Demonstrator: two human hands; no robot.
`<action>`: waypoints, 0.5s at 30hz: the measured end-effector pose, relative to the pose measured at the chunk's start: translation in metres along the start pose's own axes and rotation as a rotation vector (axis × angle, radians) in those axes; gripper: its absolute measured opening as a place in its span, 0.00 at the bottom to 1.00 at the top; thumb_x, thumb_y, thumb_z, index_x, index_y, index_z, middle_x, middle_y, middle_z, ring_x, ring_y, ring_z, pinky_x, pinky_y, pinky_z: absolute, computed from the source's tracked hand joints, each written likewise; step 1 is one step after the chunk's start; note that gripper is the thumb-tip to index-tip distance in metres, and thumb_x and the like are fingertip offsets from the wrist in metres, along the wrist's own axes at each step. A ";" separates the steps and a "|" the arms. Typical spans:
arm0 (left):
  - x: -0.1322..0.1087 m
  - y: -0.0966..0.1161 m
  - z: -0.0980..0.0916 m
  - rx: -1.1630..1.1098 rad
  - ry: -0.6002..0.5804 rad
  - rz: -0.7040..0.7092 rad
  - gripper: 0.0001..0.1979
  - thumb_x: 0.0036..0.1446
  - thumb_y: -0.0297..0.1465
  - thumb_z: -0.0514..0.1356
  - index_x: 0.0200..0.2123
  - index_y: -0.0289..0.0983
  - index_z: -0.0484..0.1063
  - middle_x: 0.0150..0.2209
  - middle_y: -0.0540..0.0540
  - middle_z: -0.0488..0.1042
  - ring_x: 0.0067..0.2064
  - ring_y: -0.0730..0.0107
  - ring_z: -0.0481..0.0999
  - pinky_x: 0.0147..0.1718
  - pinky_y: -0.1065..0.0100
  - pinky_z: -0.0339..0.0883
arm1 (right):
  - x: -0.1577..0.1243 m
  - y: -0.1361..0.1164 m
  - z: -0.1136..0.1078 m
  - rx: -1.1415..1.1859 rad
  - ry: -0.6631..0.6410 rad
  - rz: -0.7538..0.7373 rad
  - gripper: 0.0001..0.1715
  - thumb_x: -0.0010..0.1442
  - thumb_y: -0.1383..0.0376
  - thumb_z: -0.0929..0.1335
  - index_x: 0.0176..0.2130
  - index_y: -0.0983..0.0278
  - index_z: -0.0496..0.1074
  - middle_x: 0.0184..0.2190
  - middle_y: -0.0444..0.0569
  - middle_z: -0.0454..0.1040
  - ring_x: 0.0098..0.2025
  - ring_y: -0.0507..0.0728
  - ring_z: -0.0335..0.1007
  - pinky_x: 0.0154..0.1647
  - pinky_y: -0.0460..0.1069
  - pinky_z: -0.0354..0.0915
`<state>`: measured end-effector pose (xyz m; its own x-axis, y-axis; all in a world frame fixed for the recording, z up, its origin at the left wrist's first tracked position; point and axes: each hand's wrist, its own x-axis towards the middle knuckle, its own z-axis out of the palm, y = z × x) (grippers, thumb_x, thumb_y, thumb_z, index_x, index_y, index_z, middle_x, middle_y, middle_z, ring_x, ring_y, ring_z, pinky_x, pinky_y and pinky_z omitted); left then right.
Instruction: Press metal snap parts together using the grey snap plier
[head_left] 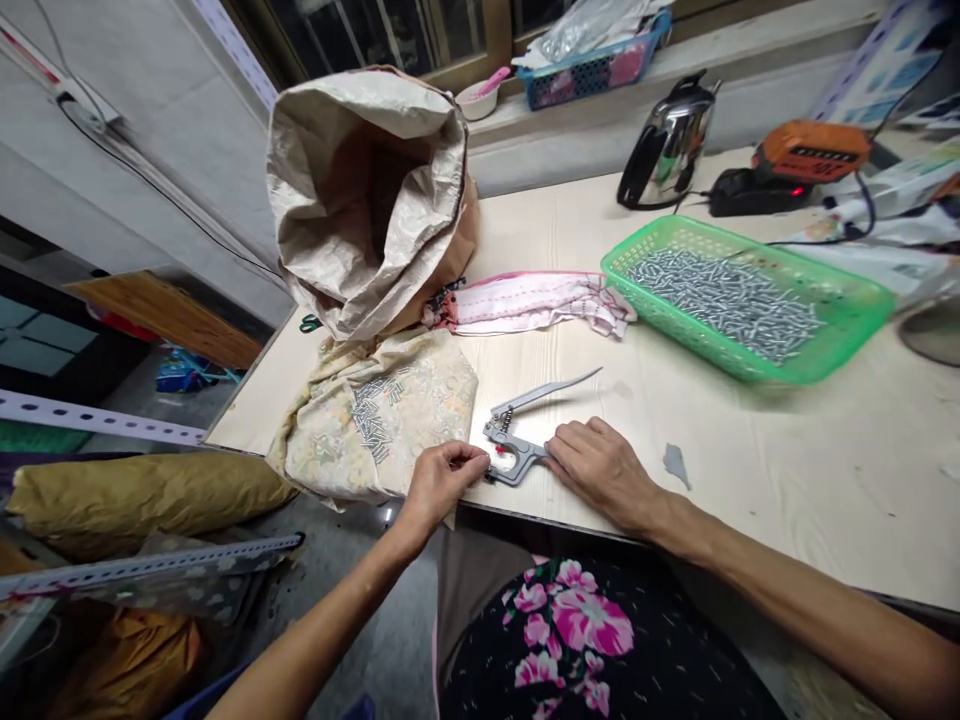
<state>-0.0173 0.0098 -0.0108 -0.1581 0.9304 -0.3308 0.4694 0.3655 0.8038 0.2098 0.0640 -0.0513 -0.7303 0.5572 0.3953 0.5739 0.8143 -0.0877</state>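
Grey snap-fastener-style pliers (517, 455) lie near the front edge of the table, their upper handle raised and a spring showing at the hinge. My right hand (600, 470) is wrapped around the lower handle. At the jaw, my left hand (442, 480) pinches thumb and fingers together; whatever is between the fingertips is too small to make out. A small red part shows inside the jaw. Just beyond my left hand, a floral cloth (435, 390) bears a scattered pile of small silver metal pins (371, 420).
A green basket (697, 340) full of similar silver pieces stands at right. Behind the cloth is a large open paper sack (367, 220), beside a folded pink-and-white cloth (532, 303). A kettle (667, 145) and an orange battery (814, 150) on a charger stand farther back. A grey scrap (676, 464) lies right.
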 end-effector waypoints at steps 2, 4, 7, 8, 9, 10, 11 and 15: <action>0.004 -0.004 0.004 0.002 0.012 -0.002 0.16 0.48 0.41 0.63 0.30 0.32 0.78 0.25 0.47 0.77 0.27 0.71 0.73 0.27 0.72 0.63 | 0.000 -0.001 -0.001 -0.016 0.011 -0.016 0.18 0.69 0.69 0.58 0.29 0.64 0.68 0.26 0.47 0.68 0.31 0.55 0.58 0.34 0.52 0.47; 0.009 -0.006 0.005 0.024 0.011 0.017 0.16 0.48 0.41 0.63 0.29 0.33 0.78 0.25 0.47 0.77 0.27 0.70 0.73 0.28 0.72 0.63 | -0.001 -0.002 -0.002 -0.032 0.033 -0.023 0.18 0.68 0.71 0.58 0.28 0.64 0.68 0.26 0.46 0.67 0.30 0.55 0.57 0.34 0.52 0.47; 0.012 -0.008 0.006 0.086 0.026 0.071 0.15 0.49 0.41 0.62 0.29 0.33 0.78 0.26 0.47 0.78 0.29 0.69 0.73 0.30 0.71 0.64 | -0.001 -0.004 -0.002 -0.042 0.076 -0.028 0.18 0.68 0.72 0.59 0.28 0.64 0.67 0.25 0.46 0.67 0.30 0.55 0.56 0.34 0.52 0.46; 0.013 -0.009 0.007 0.113 0.034 0.093 0.15 0.49 0.41 0.62 0.29 0.34 0.78 0.27 0.47 0.78 0.29 0.69 0.73 0.30 0.71 0.64 | -0.001 -0.004 -0.002 -0.037 0.091 -0.031 0.18 0.67 0.72 0.59 0.28 0.64 0.67 0.25 0.46 0.66 0.30 0.55 0.56 0.33 0.52 0.46; 0.012 -0.009 0.007 0.144 0.040 0.111 0.15 0.49 0.41 0.62 0.29 0.34 0.78 0.27 0.46 0.78 0.30 0.69 0.73 0.31 0.71 0.63 | -0.001 -0.003 -0.001 -0.031 0.109 -0.033 0.17 0.67 0.73 0.59 0.27 0.64 0.67 0.25 0.46 0.66 0.30 0.55 0.55 0.33 0.52 0.46; 0.013 -0.009 0.007 0.175 0.043 0.124 0.14 0.50 0.40 0.61 0.28 0.34 0.78 0.27 0.46 0.78 0.30 0.69 0.73 0.31 0.71 0.63 | -0.001 -0.003 -0.001 -0.024 0.126 -0.036 0.17 0.67 0.73 0.60 0.27 0.64 0.67 0.25 0.46 0.66 0.30 0.55 0.55 0.33 0.52 0.46; 0.013 -0.009 0.008 0.206 0.042 0.128 0.14 0.50 0.40 0.61 0.28 0.34 0.79 0.28 0.46 0.78 0.30 0.68 0.73 0.31 0.71 0.63 | -0.001 -0.002 0.000 -0.021 0.142 -0.039 0.17 0.67 0.73 0.60 0.27 0.64 0.67 0.25 0.46 0.66 0.30 0.55 0.55 0.33 0.52 0.46; 0.019 -0.003 0.005 0.337 -0.017 0.076 0.15 0.49 0.40 0.60 0.28 0.34 0.79 0.26 0.47 0.77 0.29 0.69 0.72 0.29 0.71 0.61 | -0.001 0.000 0.004 -0.024 0.166 -0.039 0.15 0.66 0.73 0.61 0.27 0.65 0.66 0.25 0.45 0.66 0.30 0.54 0.55 0.33 0.52 0.46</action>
<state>-0.0177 0.0259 -0.0223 -0.0991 0.9529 -0.2867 0.7403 0.2631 0.6187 0.2086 0.0641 -0.0549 -0.6820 0.4890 0.5439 0.5562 0.8296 -0.0485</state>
